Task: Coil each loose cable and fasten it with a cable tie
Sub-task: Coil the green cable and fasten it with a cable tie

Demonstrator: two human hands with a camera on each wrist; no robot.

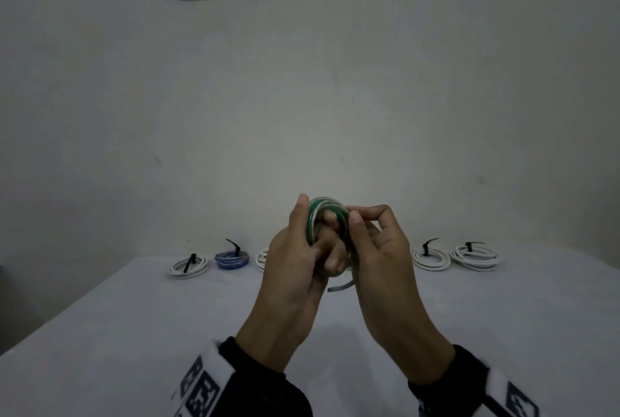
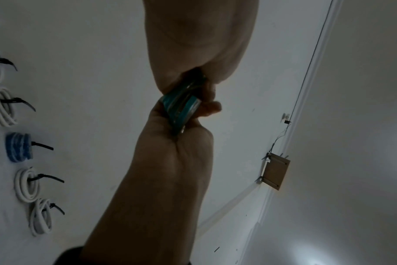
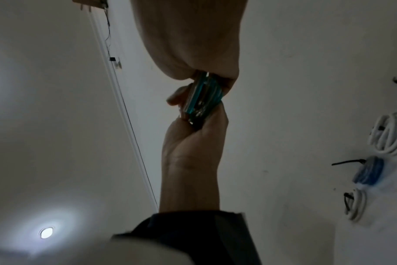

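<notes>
Where a pale cloth-covered table (image 1: 134, 316) meets a plain grey-white wall (image 1: 302, 81), glossy white coils (image 1: 188, 267) and a blue coil (image 1: 232, 259) lie in a row, each bound by a black cable tie (image 1: 235, 245). Above the table, the left hand (image 1: 292, 269) curls its fingers through a smooth, translucent green cable coil (image 1: 323, 212), gripping it, while the right hand (image 1: 379, 249) pinches the coil's rim between thumb and bent fingers; a loose end (image 1: 340, 286) hangs below

Both hands are raised together, palms facing: the left hand (image 1: 295, 259) curls its fingers inward, the right hand (image 1: 379, 249) beside it pinches thumb to forefinger.
</notes>
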